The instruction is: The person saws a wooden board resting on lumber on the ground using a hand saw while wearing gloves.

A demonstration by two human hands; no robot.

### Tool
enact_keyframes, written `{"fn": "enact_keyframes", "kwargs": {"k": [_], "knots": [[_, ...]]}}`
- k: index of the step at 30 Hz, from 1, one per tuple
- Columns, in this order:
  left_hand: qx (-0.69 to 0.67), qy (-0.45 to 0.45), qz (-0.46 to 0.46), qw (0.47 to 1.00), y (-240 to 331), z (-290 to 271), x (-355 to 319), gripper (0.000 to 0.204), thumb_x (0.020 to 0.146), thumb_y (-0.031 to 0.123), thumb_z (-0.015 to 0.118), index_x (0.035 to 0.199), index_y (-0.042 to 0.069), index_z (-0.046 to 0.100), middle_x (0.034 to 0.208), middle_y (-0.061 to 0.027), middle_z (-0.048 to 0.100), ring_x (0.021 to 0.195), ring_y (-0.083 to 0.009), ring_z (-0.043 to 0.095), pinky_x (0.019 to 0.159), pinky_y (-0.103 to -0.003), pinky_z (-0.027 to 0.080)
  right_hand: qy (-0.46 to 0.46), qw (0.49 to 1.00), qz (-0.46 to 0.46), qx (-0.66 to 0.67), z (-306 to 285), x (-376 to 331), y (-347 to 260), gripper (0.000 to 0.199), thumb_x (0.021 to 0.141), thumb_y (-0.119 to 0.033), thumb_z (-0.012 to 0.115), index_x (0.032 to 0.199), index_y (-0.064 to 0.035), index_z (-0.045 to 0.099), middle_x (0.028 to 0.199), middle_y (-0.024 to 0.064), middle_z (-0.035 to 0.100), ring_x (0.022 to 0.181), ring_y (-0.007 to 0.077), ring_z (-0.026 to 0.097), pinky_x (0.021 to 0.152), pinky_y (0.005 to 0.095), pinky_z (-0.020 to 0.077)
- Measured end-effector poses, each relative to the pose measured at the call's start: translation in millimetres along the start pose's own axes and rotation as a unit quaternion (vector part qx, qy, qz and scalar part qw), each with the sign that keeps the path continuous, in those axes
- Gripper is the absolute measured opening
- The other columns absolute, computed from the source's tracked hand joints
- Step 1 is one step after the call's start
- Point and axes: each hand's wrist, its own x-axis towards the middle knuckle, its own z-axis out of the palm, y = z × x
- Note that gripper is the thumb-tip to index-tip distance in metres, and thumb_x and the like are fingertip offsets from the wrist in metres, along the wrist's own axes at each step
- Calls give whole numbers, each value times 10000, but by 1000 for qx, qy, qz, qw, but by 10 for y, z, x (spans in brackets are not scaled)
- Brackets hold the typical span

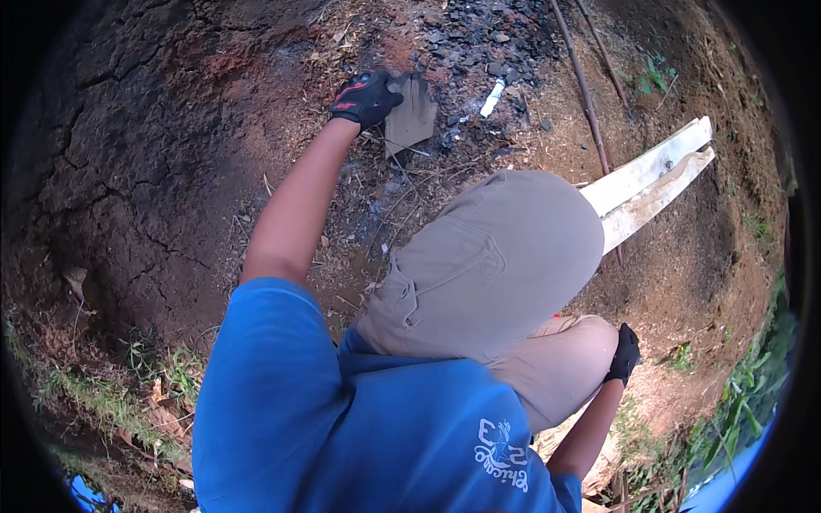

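My left hand, in a black glove with red marks, reaches forward to the ground. Its fingers are closed on the left edge of a flat grey-brown piece of board, dark and ragged along its far edge. The board stands or leans at the edge of a patch of black charcoal bits; whether it is wood or cardboard I cannot tell. My right hand, also in a black glove, rests against the outer side of my bent right knee. It seems to hold nothing, its fingers lying along the trouser leg and partly hidden.
A crumpled white and blue wrapper lies beside the charcoal. Two pale planks lie to the right of my knee, across a long thin pole. Cracked dark earth rises at the left, with grass at the lower left.
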Motion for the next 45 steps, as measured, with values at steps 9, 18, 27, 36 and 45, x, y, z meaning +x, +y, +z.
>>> {"fn": "enact_keyframes", "kwargs": {"k": [9,18,27,36,45], "knots": [[-178,-128,-151,964,-1852,-454,-1888,579,907,339,858,1347,-1,697,1019,-121,802,800,-181,762,767,-368,614,-72,995,3,75,6,216,34,566,1041,-348,663,1454,39,653,1444,183,683,1233,278,689,1054,402,556],[-126,-407,-158,891,-2495,2020,-3264,547,890,386,872,1321,78,734,1071,-124,810,909,-224,774,789,-392,627,-79,995,-55,-23,73,330,-305,538,1064,-346,620,1436,39,672,1462,193,676,1306,289,657,1137,401,499],[291,-351,-41,889,-1932,1754,-3356,751,807,767,758,1228,148,824,1160,-133,817,1106,-345,778,952,-494,591,-36,995,-86,47,84,-148,-405,450,1049,-364,637,1248,33,712,1144,120,732,987,216,654,953,375,533],[237,117,-9,964,-3167,1041,-2118,848,992,534,668,1641,50,417,1715,-204,385,1601,-387,330,1317,-545,245,-40,959,-188,-209,-211,-558,-327,458,1031,-391,633,1293,-27,730,1039,120,764,957,282,705,882,420,550],[222,86,66,969,-3280,1024,-2075,756,1001,423,674,1632,71,451,1752,-187,332,1643,-374,255,1349,-561,167,85,982,-122,113,-1546,-1464,-834,546,1045,-415,711,1495,-111,657,1210,10,741,1044,119,668,907,296,502]]}}
